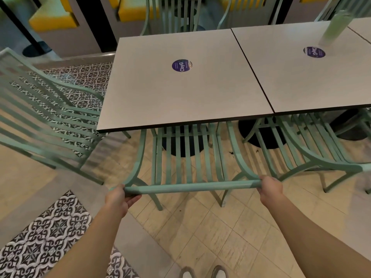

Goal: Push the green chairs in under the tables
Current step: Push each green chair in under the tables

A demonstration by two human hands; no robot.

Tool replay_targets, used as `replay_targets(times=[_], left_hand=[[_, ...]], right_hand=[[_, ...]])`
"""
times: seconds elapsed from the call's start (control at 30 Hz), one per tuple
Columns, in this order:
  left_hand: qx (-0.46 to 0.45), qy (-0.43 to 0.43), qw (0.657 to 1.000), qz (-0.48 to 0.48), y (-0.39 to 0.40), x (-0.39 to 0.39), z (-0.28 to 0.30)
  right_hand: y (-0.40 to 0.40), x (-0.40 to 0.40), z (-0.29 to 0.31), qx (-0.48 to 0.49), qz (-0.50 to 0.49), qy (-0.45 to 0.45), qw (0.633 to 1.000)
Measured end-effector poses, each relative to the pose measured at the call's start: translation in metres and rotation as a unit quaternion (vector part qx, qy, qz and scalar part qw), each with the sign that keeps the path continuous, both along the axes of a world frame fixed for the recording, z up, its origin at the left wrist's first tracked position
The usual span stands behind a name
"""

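Head view. The left hand (pixel 118 197) and the right hand (pixel 270 186) each grasp one end of the top rail of the middle green chair (pixel 188 157). This chair faces the near edge of the left bench (pixel 160 93); its seat lies under the benchtop and is hidden, and only the slatted back shows. A second green chair (pixel 301 145) stands just beside it on the right, partly under the right bench (pixel 301 77); its right side is cut off. A third green chair (pixel 40 117) stands at the left, blurred, out on the floor (pixel 230 237). Open tiled floor lies between the person and the bench. Two shoes (pixel 202 272) are cut off at the bottom edge.
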State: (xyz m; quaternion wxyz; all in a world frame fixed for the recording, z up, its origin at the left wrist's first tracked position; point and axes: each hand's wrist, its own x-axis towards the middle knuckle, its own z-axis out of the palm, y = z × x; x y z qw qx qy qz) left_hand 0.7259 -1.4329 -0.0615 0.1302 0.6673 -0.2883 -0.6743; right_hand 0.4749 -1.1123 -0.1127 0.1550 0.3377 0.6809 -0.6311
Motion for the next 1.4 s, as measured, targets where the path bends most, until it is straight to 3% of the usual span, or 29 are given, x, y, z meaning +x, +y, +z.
replay_targets(times=[1.4], left_hand=[[0.003, 0.003, 1.000, -0.012, 0.010, -0.013, -0.008]], right_hand=[[0.002, -0.032, 0.005, 0.000, 0.009, -0.017, 1.000]])
